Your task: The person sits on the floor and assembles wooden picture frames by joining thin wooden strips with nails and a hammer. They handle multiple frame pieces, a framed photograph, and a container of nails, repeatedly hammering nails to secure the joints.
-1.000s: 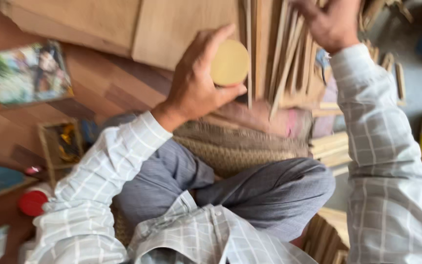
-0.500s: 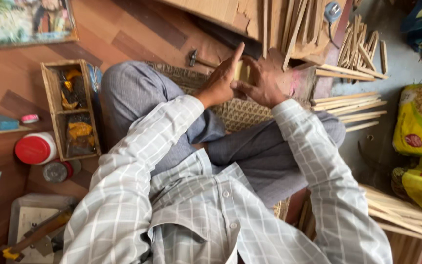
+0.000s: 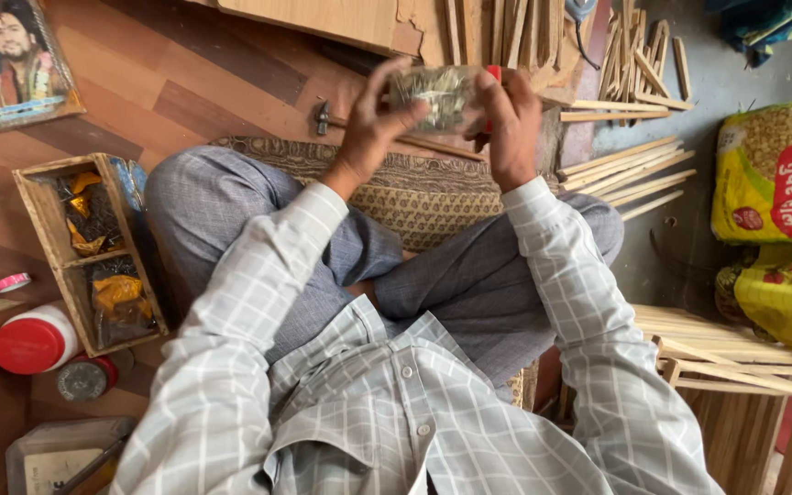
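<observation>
Wooden flooring (image 3: 185, 82) spreads beneath a person sitting cross-legged on a woven mat (image 3: 423, 197). Both hands are raised over the lap, the left hand (image 3: 373, 128) and right hand (image 3: 511, 124) each closed in a grip on a blurred greyish object (image 3: 437, 96) held between them. A hammer (image 3: 323, 117) lies just beyond; wooden sticks (image 3: 634, 174) lie scattered to the right.

grey checked shirt (image 3: 396, 412), red lid (image 3: 27, 345), yellow sacks (image 3: 772, 174)

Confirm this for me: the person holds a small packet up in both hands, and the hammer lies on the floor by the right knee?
Not quite. In the head view the hammer lies by the left knee, near the left hand. Both hands, the right hand too, do hold the small packet.
</observation>
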`<state>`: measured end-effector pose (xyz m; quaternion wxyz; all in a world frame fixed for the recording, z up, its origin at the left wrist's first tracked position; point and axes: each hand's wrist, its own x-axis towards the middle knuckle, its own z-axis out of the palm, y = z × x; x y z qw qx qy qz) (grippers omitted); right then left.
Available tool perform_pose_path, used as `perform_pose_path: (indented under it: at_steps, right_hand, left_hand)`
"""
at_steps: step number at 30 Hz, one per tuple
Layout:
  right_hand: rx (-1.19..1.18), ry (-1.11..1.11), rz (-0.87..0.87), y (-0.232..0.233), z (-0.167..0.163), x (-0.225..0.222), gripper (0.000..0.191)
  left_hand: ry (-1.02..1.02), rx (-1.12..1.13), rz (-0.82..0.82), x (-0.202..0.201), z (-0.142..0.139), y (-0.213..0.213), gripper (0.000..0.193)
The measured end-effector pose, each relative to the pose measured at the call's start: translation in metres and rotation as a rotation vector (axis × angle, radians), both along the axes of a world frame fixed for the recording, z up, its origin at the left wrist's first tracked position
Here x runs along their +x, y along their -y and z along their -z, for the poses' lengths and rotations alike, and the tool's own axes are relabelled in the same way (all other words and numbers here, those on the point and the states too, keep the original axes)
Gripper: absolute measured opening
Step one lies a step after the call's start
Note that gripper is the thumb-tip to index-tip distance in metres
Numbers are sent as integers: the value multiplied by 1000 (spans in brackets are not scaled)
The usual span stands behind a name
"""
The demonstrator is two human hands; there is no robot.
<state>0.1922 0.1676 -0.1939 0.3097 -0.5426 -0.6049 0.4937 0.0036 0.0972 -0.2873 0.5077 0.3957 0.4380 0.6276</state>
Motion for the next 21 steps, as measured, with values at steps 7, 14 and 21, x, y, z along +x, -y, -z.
perform_pose_path:
  at_steps: [7,14,21]
  right_hand:
    - [389,113,-342,26,11,-21,86]
    - [1205,477,-777,17,-14,-10,71]
    - [470,405,-464,40,26,-21,76]
  left_hand:
    - [306,-325,-239,-17,0,-4,60]
    - [508,-635,96,-51,-22,-9,62]
    - [628,-281,-139,-65,-38,-15,61]
